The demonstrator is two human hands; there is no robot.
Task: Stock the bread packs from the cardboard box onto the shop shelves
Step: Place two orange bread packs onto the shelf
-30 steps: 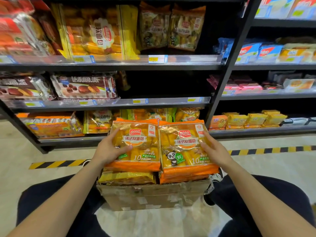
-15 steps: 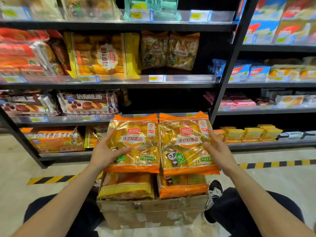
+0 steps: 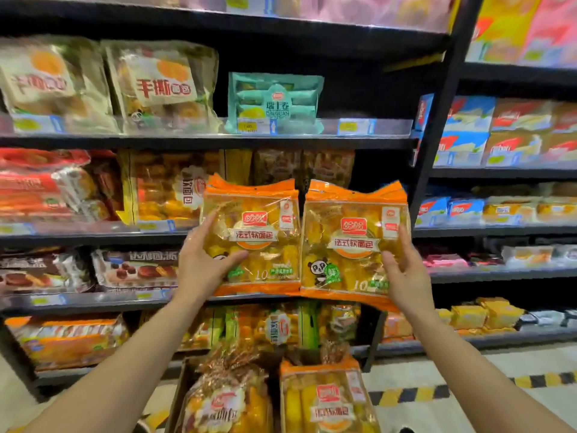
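Note:
My left hand (image 3: 204,264) grips the left edge of an orange-and-yellow bread pack (image 3: 259,235), held upright in front of the shelves. Beside it, my right hand (image 3: 404,273) holds a second, matching bread pack (image 3: 349,242) by its right edge. The two packs touch side by side, at the height of the second and third shelves. Each hand seems to hold a small stack, since extra orange top edges show behind. Below, the cardboard box (image 3: 178,398) holds more bread packs (image 3: 327,401), partly cut off by the frame's bottom edge.
Black shelving (image 3: 218,140) full of bread and cake packs fills the view. A dark gap lies on the shelf to the right of a teal pack (image 3: 274,101). A black upright post (image 3: 437,126) separates a second shelf bay at right. Yellow-black floor tape (image 3: 437,389) runs below.
Both hands have lifted the two packs out of the box and up in front of the middle shelves. The camera view has tilted upward and moved closer to the shelves.

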